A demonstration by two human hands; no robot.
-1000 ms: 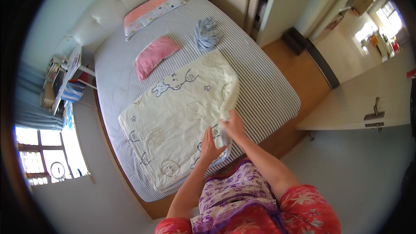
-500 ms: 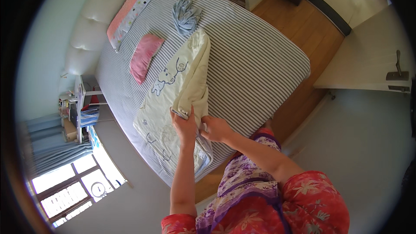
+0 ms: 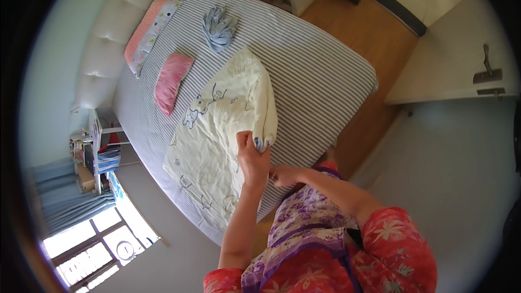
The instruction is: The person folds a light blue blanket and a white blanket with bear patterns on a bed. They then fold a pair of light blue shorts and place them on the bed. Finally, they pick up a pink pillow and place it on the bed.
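A cream quilt (image 3: 217, 130) printed with cartoon animals lies across a bed with a grey striped sheet (image 3: 304, 70). Its right side is folded over toward the left. My left hand (image 3: 251, 154) is shut on the folded edge of the quilt and lifts it a little. My right hand (image 3: 282, 174) sits just to the right, low by the bed's near edge, fingers curled; whether it pinches cloth is hidden by my left hand.
A small pink pillow (image 3: 171, 78) and a long pink-and-white pillow (image 3: 149, 24) lie near the white padded headboard (image 3: 108, 49). A crumpled blue-grey cloth (image 3: 218, 24) lies on the sheet. A white door (image 3: 461, 59) stands right, a cluttered side table (image 3: 95, 152) left.
The quilt, spread flat a second ago, has been folded over from the right toward the left. Both hands moved with its edge and now gather at the near corner.
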